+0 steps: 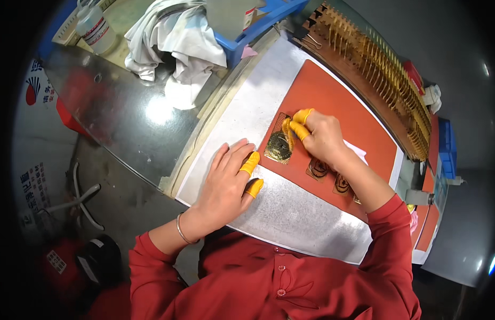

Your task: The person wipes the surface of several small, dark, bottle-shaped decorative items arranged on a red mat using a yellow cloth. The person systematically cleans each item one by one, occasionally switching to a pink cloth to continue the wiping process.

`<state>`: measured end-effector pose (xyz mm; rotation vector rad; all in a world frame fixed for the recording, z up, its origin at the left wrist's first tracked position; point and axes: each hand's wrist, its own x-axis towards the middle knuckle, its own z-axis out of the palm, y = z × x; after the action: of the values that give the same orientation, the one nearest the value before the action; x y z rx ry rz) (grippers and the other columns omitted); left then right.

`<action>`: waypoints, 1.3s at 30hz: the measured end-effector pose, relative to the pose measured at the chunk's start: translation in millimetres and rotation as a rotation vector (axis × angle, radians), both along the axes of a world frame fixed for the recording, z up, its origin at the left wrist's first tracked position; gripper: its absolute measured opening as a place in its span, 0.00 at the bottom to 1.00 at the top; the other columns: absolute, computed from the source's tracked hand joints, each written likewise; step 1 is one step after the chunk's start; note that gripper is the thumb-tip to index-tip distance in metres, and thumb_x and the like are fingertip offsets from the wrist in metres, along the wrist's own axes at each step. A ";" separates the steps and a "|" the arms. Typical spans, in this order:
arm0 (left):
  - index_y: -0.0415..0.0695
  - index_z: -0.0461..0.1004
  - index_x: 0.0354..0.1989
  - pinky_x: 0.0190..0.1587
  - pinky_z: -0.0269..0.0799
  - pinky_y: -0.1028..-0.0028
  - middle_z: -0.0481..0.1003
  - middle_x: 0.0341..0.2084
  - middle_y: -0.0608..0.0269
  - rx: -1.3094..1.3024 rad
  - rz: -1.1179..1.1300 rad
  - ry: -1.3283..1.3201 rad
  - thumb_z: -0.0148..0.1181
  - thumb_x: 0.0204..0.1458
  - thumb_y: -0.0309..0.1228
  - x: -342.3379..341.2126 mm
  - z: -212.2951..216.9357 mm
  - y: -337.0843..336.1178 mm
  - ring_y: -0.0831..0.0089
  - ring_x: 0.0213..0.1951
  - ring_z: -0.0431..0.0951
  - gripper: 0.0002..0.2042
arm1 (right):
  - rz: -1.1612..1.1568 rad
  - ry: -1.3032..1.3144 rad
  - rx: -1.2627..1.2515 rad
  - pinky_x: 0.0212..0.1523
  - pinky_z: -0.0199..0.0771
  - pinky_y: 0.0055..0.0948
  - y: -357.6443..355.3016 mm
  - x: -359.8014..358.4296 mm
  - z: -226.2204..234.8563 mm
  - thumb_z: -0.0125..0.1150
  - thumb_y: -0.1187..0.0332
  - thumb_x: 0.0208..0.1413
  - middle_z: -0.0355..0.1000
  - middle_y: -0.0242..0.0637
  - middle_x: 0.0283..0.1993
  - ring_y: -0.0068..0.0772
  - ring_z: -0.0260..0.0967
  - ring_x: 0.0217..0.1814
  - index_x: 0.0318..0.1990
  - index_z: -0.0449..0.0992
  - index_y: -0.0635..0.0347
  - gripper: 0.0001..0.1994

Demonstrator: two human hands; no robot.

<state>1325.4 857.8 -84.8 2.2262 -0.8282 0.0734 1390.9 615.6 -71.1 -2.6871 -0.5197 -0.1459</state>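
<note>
Pressing a gold emblem [279, 146] onto an orange mat [338, 101] at frame centre.
Right hand [322, 136] pinches the emblem's edge with yellow-capped fingertips; left hand [229, 181] lies flat, fingers apart, on the desk [290, 213].

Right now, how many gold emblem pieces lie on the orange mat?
4 visible: one under the right hand's fingertips, three trailing beneath that forearm; more may be hidden.
</note>
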 end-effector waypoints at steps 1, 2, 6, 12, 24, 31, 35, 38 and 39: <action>0.32 0.69 0.46 0.60 0.53 0.53 0.65 0.52 0.49 0.005 -0.005 0.013 0.62 0.43 0.26 -0.6 -1.3 -0.4 0.53 0.59 0.62 0.20 | -0.026 -0.010 -0.002 0.27 0.70 0.41 -1.5 6.8 -0.6 0.58 0.69 0.49 0.72 0.43 0.27 0.46 0.70 0.27 0.29 0.76 0.60 0.05; 0.32 0.69 0.46 0.60 0.53 0.53 0.65 0.52 0.49 0.000 -0.006 0.013 0.62 0.43 0.26 -1.1 -1.7 -0.3 0.53 0.59 0.62 0.20 | -0.052 -0.019 -0.004 0.27 0.70 0.41 -2.0 10.3 -2.0 0.58 0.69 0.48 0.72 0.43 0.27 0.46 0.70 0.27 0.29 0.76 0.60 0.05; 0.32 0.69 0.45 0.60 0.53 0.53 0.65 0.52 0.49 -0.022 -0.014 0.029 0.62 0.42 0.26 1.4 0.5 0.2 0.53 0.59 0.62 0.20 | -0.022 -0.024 0.007 0.30 0.72 0.35 1.2 7.7 -5.8 0.60 0.72 0.48 0.73 0.44 0.30 0.46 0.72 0.30 0.34 0.76 0.60 0.05; 0.30 0.71 0.39 0.61 0.52 0.54 0.64 0.51 0.46 -0.047 -0.012 0.008 0.62 0.42 0.28 2.5 -1.0 0.5 0.53 0.59 0.61 0.16 | -0.026 -0.017 -0.098 0.30 0.72 0.34 2.6 10.9 -1.3 0.60 0.72 0.48 0.73 0.45 0.30 0.45 0.72 0.29 0.33 0.77 0.60 0.05; 0.32 0.70 0.43 0.61 0.53 0.54 0.64 0.52 0.49 -0.059 0.001 0.019 0.63 0.41 0.26 1.6 -2.7 0.4 0.53 0.58 0.62 0.19 | 0.002 -0.093 -0.065 0.28 0.70 0.40 -0.5 9.0 -2.4 0.59 0.69 0.48 0.71 0.42 0.27 0.46 0.70 0.28 0.31 0.75 0.59 0.05; 0.32 0.70 0.42 0.61 0.53 0.54 0.65 0.52 0.49 -0.078 -0.009 0.016 0.63 0.41 0.25 1.3 -3.1 3.4 0.53 0.58 0.62 0.18 | -0.189 0.077 0.017 0.32 0.70 0.38 1.7 19.8 9.1 0.59 0.67 0.51 0.73 0.44 0.31 0.46 0.72 0.30 0.34 0.77 0.59 0.06; 0.32 0.70 0.42 0.61 0.54 0.53 0.65 0.51 0.49 -0.066 0.003 0.003 0.62 0.41 0.25 -0.2 -2.7 1.9 0.53 0.58 0.63 0.18 | -0.098 0.065 -0.011 0.31 0.71 0.32 4.3 12.7 -1.9 0.61 0.70 0.50 0.73 0.43 0.30 0.39 0.73 0.28 0.35 0.75 0.61 0.06; 0.32 0.70 0.42 0.61 0.54 0.53 0.65 0.51 0.49 -0.085 -0.001 -0.006 0.62 0.41 0.25 0.1 -4.1 2.6 0.53 0.58 0.63 0.18 | -0.002 0.016 -0.047 0.29 0.71 0.30 13.9 4.0 -2.5 0.62 0.72 0.50 0.72 0.42 0.29 0.36 0.73 0.27 0.34 0.75 0.63 0.06; 0.33 0.70 0.42 0.60 0.54 0.54 0.65 0.51 0.49 -0.078 0.009 -0.001 0.62 0.41 0.24 0.0 -3.0 3.0 0.53 0.57 0.64 0.17 | 0.091 -0.016 -0.036 0.29 0.71 0.30 18.1 -3.2 -4.1 0.62 0.72 0.50 0.72 0.42 0.29 0.36 0.72 0.27 0.34 0.75 0.63 0.05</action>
<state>1325.4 860.7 -87.8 2.1568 -0.8025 0.1099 1387.7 633.7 -75.1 -2.6927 -0.6541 -0.1335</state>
